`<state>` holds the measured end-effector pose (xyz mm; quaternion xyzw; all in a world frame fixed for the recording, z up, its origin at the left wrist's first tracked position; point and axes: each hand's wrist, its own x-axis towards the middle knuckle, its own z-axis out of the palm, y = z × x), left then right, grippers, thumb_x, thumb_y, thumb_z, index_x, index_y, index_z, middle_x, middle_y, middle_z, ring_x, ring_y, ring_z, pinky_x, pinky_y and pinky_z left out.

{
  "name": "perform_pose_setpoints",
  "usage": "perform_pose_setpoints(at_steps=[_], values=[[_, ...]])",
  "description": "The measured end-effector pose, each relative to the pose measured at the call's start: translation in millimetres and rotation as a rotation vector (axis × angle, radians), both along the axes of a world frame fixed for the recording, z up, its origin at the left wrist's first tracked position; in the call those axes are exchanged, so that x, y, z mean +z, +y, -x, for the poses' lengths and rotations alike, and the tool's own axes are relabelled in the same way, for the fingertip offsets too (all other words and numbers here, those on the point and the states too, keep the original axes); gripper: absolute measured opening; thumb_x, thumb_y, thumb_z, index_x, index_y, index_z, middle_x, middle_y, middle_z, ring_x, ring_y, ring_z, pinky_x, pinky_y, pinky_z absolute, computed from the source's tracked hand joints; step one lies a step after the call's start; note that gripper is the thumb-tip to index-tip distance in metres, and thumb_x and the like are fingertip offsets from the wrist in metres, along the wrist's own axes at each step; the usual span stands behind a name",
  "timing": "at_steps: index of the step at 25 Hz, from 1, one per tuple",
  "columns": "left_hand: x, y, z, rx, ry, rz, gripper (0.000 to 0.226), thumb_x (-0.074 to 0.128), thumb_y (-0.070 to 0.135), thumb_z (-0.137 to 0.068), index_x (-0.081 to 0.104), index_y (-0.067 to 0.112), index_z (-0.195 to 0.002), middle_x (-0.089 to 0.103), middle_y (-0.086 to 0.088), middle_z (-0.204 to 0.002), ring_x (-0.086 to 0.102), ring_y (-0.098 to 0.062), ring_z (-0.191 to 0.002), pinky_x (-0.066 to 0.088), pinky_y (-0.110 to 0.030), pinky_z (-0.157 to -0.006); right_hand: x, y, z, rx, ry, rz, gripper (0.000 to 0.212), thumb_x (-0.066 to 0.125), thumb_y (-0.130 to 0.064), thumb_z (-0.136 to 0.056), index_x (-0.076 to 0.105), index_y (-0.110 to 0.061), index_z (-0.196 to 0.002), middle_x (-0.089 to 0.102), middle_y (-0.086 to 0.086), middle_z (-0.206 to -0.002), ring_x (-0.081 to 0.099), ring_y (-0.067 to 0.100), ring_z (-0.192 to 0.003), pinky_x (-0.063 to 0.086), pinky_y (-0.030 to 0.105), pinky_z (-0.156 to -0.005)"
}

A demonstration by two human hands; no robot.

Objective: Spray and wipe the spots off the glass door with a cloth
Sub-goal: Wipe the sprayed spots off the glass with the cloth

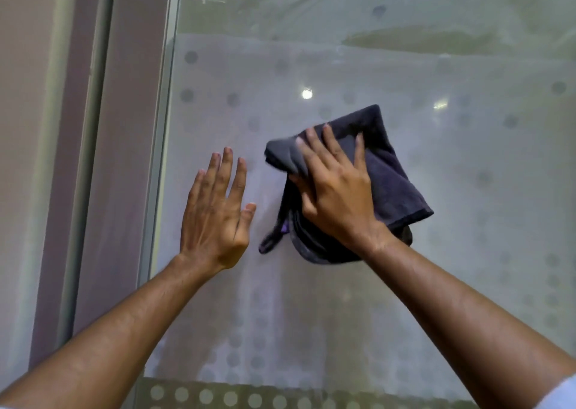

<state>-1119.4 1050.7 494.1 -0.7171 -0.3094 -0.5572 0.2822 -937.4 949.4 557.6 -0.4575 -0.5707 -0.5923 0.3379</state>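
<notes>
The glass door (452, 190) fills most of the view, frosted with rows of faint grey dots. A dark grey folded cloth (396, 184) lies flat against the glass near the middle. My right hand (336, 190) presses on it with spread fingers, and part of the cloth hangs below the wrist. My left hand (218, 212) rests flat on the glass just left of the cloth, fingers together and pointing up, holding nothing. No spray bottle is in view.
The door's metal edge (162, 159) runs down the left side of the pane, with a pale frame and wall (71, 159) beyond it. Reflected lights (307, 94) shine in the glass above the cloth. A dotted strip (249, 396) crosses the bottom.
</notes>
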Motion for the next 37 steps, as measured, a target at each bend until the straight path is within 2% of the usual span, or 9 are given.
perform_pose_setpoints(at_steps=[3, 6, 11, 14, 21, 25, 28, 34, 37], values=[[-4.8, 2.7, 9.9, 0.012, 0.006, 0.009, 0.074, 0.031, 0.041, -0.094, 0.001, 0.016, -0.156, -0.005, -0.007, -0.165, -0.008, -0.020, -0.151, -0.003, -0.038, -0.122, -41.1, -8.0, -13.6, -0.010, -0.215, 0.124, 0.060, 0.054, -0.030, -0.085, 0.048, -0.011, -0.142, 0.041, 0.009, -0.153, 0.029, 0.028, -0.146, 0.016, 0.065, -0.114], [-5.6, 1.3, 10.9, 0.016, 0.015, 0.013, 0.074, 0.029, 0.042, -0.093, 0.000, 0.016, -0.156, -0.007, -0.008, -0.165, -0.010, -0.020, -0.151, -0.003, -0.039, -0.122, -37.0, -12.1, -22.4, -0.040, -0.314, 0.143, 0.055, 0.053, -0.026, -0.088, 0.050, -0.010, -0.140, 0.044, 0.010, -0.151, 0.035, 0.029, -0.143, 0.019, 0.065, -0.114], [-5.3, 1.1, 10.5, 0.011, 0.015, 0.017, 0.074, 0.028, 0.042, -0.092, 0.001, 0.015, -0.156, -0.006, -0.008, -0.165, -0.010, -0.021, -0.151, -0.002, -0.041, -0.122, 25.3, -4.3, 5.9, -0.024, 0.092, -0.028, 0.056, 0.052, -0.022, -0.085, 0.050, -0.011, -0.140, 0.048, 0.010, -0.148, 0.037, 0.029, -0.142, 0.015, 0.066, -0.115], [-5.0, 2.6, 9.9, 0.017, 0.014, 0.018, 0.074, 0.027, 0.042, -0.093, 0.001, 0.016, -0.156, -0.006, -0.008, -0.165, -0.010, -0.022, -0.151, -0.001, -0.042, -0.123, 19.9, -0.2, 9.7, -0.003, 0.080, 0.007, 0.058, 0.048, -0.026, -0.085, 0.048, -0.014, -0.142, 0.045, 0.007, -0.150, 0.033, 0.027, -0.144, 0.011, 0.067, -0.115], [-7.7, 2.3, 5.3, 0.031, -0.019, 0.026, 0.075, 0.030, 0.041, -0.092, -0.001, 0.018, -0.156, -0.007, -0.007, -0.165, -0.010, -0.021, -0.151, -0.008, -0.035, -0.121, -88.9, -13.0, -13.8, 0.023, -0.113, 0.136, 0.059, 0.053, -0.025, -0.083, 0.050, -0.010, -0.140, 0.042, 0.010, -0.153, 0.031, 0.026, -0.146, 0.015, 0.066, -0.114], [-16.2, -4.9, -6.1, 0.027, -0.015, 0.032, 0.076, 0.030, 0.041, -0.092, -0.001, 0.017, -0.156, -0.007, -0.009, -0.165, -0.010, -0.021, -0.151, -0.006, -0.037, -0.121, -167.3, -26.2, -39.5, 0.027, -0.264, 0.330, 0.057, 0.052, -0.022, -0.085, 0.047, -0.011, -0.141, 0.037, 0.010, -0.156, 0.023, 0.026, -0.148, 0.012, 0.064, -0.116], [-23.2, -12.5, -19.5, 0.028, 0.010, 0.035, 0.077, 0.030, 0.042, -0.091, -0.001, 0.016, -0.156, -0.007, -0.009, -0.164, -0.010, -0.022, -0.151, -0.007, -0.036, -0.121, -206.1, -47.5, -70.2, -0.007, -0.322, 0.414, 0.050, 0.046, -0.019, -0.093, 0.046, -0.013, -0.142, 0.036, 0.008, -0.156, 0.023, 0.024, -0.148, 0.018, 0.060, -0.116], [-24.1, -17.4, -22.4, 0.024, 0.030, 0.045, 0.077, 0.032, 0.041, -0.092, -0.003, 0.017, -0.156, -0.008, -0.009, -0.165, -0.012, -0.022, -0.151, -0.008, -0.036, -0.121, -154.0, -55.8, -73.3, -0.037, -0.055, 0.166, 0.054, 0.052, -0.013, -0.084, 0.053, -0.010, -0.139, 0.045, 0.010, -0.150, 0.036, 0.027, -0.143, 0.025, 0.060, -0.114], [-24.8, -18.7, -22.1, 0.036, 0.027, 0.046, 0.077, 0.032, 0.041, -0.092, -0.003, 0.016, -0.156, -0.008, -0.009, -0.165, -0.012, -0.021, -0.151, -0.008, -0.036, -0.121, -122.8, -41.5, -43.9, -0.011, 0.013, 0.140, 0.060, 0.052, -0.013, -0.079, 0.052, -0.009, -0.139, 0.046, 0.011, -0.150, 0.035, 0.029, -0.143, 0.020, 0.062, -0.115]])
